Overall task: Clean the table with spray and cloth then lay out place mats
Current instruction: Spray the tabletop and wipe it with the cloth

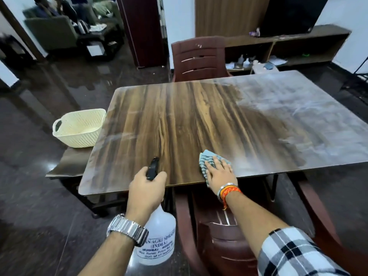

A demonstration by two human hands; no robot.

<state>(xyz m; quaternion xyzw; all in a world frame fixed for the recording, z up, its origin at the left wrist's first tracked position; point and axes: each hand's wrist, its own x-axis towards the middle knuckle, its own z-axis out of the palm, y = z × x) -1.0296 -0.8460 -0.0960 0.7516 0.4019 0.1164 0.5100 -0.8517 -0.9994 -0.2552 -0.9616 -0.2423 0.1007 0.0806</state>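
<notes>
Left hand [146, 189]: fingers clenched round the black trigger head of one spray bottle [157, 240], held just off the near edge of the table [179, 120]. Right hand [219, 173]: fingers straight, pressing one checked cloth [206, 158] flat at that edge, part of it under the palm. Table, one: right half shows whitish haze. One cream basket [79, 129] beside its left end. Brown chairs, two: far chair [198, 58], near chair [225, 242]. Bottle label partly covered by the wrist.

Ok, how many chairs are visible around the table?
2. The far chair stands beyond the table; the near chair is tucked under its near edge. The brown piece at lower right may be its arm or a third.
</notes>
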